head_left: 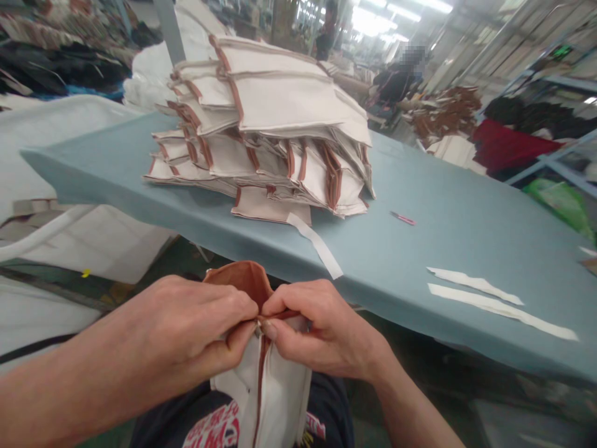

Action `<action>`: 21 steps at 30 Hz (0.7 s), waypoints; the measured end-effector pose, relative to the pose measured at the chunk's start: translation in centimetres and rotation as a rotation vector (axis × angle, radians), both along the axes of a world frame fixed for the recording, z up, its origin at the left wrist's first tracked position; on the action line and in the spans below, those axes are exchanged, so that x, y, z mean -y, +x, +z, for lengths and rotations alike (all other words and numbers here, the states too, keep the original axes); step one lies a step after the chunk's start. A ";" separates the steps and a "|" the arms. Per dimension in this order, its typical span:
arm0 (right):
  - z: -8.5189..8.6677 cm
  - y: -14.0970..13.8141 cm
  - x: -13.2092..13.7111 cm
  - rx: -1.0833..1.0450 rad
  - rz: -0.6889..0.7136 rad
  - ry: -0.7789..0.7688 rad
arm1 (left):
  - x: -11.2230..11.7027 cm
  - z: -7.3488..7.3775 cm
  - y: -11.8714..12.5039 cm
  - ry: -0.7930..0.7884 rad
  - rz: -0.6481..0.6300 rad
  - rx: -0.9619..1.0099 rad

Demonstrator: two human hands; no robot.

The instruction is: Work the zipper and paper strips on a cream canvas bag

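Between my two hands is a cream fabric pouch (284, 386) with brown trim along its seam and a brown lining (242, 274) showing at its open top. My left hand (200, 330) pinches the trimmed edge from the left, thumb against fingers. From the right, my right hand (321, 330) pinches the same edge, its fingertips almost touching the left ones. Something small and shiny shows at the left fingertips, too small to name. The pouch hangs upright in front of my dark printed clothing (214, 429), and its lower end runs out of view.
A blue-green covered table (396, 274) bears a tall stack of similar cream pieces (280, 106), a loose white strip (317, 242), two more strips (499, 305) and a small pink-handled tool (403, 218). White bins (84, 242) stand left. Another person (392, 81) is at the back.
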State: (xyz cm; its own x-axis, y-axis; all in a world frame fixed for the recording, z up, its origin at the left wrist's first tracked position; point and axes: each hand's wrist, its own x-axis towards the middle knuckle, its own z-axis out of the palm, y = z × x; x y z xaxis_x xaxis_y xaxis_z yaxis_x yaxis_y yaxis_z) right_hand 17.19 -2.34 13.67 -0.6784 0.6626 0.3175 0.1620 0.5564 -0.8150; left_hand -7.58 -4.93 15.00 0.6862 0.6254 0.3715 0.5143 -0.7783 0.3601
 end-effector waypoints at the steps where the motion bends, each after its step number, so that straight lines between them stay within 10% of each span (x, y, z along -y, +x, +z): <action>1: 0.1 0.0 0.0 0.002 0.001 -0.010 | -0.1 0.1 0.0 0.022 -0.008 -0.007; 11: 0.1 -0.2 0.0 0.063 -0.049 -0.117 | -0.1 -0.7 0.1 0.204 -0.055 -0.123; 21: -0.5 -0.9 0.8 0.157 -0.195 0.072 | 1.1 -1.3 1.7 0.084 0.248 0.120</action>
